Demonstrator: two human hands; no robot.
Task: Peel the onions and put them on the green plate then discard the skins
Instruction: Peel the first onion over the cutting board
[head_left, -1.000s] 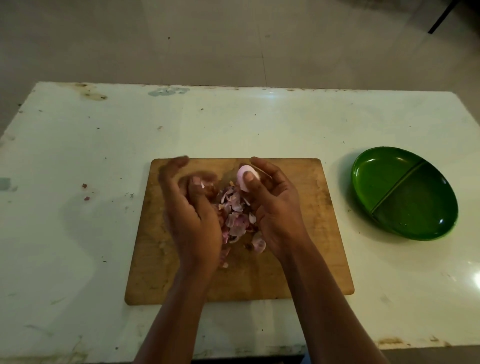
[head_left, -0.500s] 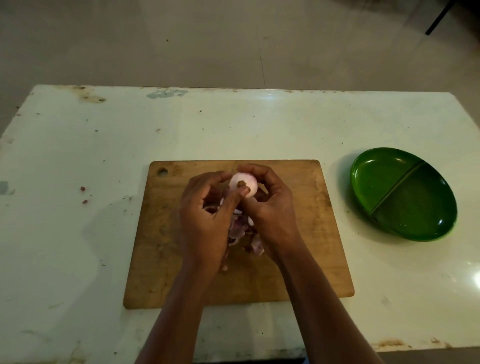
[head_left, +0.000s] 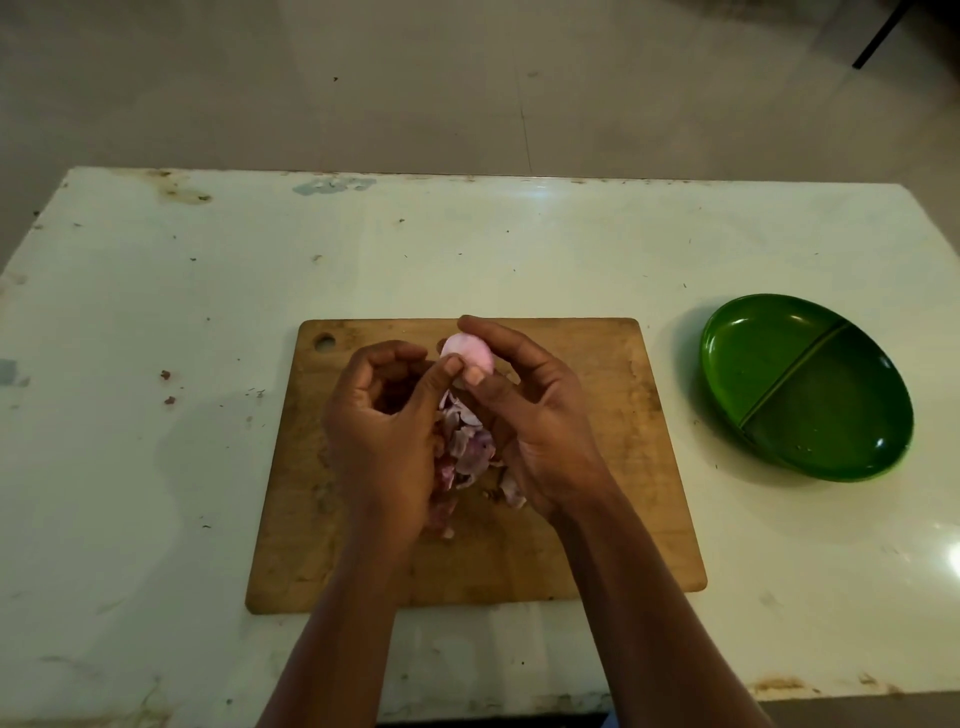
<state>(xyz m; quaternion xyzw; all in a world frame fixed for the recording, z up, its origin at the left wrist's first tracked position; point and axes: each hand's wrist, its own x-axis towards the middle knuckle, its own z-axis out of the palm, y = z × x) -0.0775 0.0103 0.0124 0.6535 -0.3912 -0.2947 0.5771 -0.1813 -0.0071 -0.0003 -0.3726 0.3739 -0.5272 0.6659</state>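
Note:
A pale pink peeled onion is held above the wooden cutting board. My right hand grips it between thumb and fingers. My left hand has its fingers curled and its thumb tip touches the onion's left side. A heap of purple onion skins lies on the board between and under both hands, partly hidden by them. The green divided plate sits on the table to the right of the board, with nothing in it.
The board lies on a white, stained table whose far edge runs across the upper view. Small skin crumbs lie left of the board. Grey floor lies beyond the table.
My left hand came up from the skin heap to the onion, and its thumb now touches it. The right hand kept hold of the onion and turned it slightly.

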